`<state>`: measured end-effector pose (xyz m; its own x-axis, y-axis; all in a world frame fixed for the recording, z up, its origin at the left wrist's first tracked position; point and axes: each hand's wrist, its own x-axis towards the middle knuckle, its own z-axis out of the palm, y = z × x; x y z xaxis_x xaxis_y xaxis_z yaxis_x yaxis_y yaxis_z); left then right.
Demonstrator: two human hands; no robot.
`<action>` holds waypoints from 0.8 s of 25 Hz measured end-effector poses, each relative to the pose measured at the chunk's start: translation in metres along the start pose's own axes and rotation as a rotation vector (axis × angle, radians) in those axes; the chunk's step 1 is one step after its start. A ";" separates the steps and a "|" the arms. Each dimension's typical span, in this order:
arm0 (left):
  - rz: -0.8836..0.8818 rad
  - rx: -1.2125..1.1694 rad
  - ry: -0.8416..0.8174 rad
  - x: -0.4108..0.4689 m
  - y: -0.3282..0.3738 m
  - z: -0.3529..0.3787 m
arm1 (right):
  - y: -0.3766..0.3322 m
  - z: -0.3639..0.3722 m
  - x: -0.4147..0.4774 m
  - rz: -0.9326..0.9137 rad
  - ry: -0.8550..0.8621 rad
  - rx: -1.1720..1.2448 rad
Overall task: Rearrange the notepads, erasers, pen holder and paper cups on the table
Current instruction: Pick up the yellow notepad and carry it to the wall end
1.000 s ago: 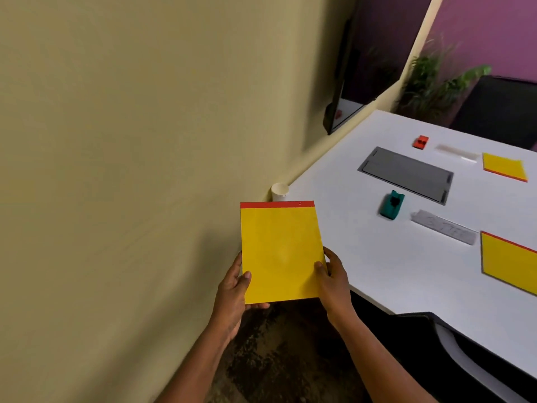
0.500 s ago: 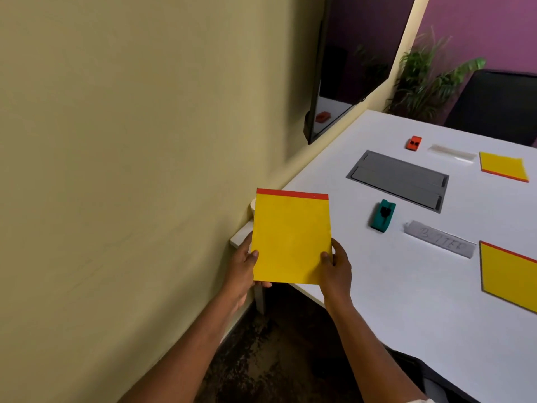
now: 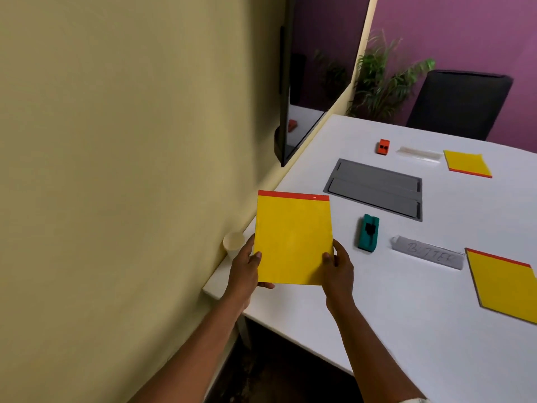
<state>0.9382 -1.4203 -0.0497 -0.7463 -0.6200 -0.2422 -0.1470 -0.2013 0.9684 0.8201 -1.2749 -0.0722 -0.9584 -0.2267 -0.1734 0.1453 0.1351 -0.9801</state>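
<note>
I hold a yellow notepad with a red top strip [image 3: 293, 239] above the near left corner of the white table [image 3: 392, 315]. My left hand [image 3: 245, 264] grips its lower left edge and my right hand [image 3: 337, 267] grips its lower right edge. A paper cup [image 3: 232, 242] stands at the table's left edge by the wall, just behind my left hand. A teal eraser [image 3: 368, 234] lies right of the pad, and an orange eraser [image 3: 383, 146] lies farther back. Two more yellow notepads lie flat, one at the right edge [image 3: 505, 286], one far back [image 3: 467, 167].
A grey recessed cable tray [image 3: 374, 189] sits mid-table. A grey label strip [image 3: 428, 255] and a clear strip [image 3: 420, 154] lie near the pads. The beige wall runs along the left, with a black screen [image 3: 286, 91] mounted on it. A black chair [image 3: 456, 103] and a plant stand behind.
Both hands have carried the notepad up and right, from beside the table's corner to above the tabletop. The view has swung toward the table.
</note>
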 end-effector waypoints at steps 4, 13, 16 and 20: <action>-0.037 0.105 -0.057 0.063 0.008 -0.001 | -0.003 0.021 0.040 0.045 0.087 0.007; -0.054 0.375 -0.024 0.185 0.017 0.017 | 0.004 0.058 0.135 0.132 0.220 0.069; -0.124 0.383 0.050 0.217 0.017 0.027 | 0.011 0.071 0.172 0.183 0.220 0.075; -0.201 0.392 0.096 0.263 0.013 0.036 | 0.019 0.095 0.212 0.231 0.227 0.095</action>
<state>0.7169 -1.5586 -0.0990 -0.6168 -0.6692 -0.4143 -0.5318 -0.0337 0.8462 0.6428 -1.4117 -0.1366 -0.9262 0.0213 -0.3763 0.3769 0.0646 -0.9240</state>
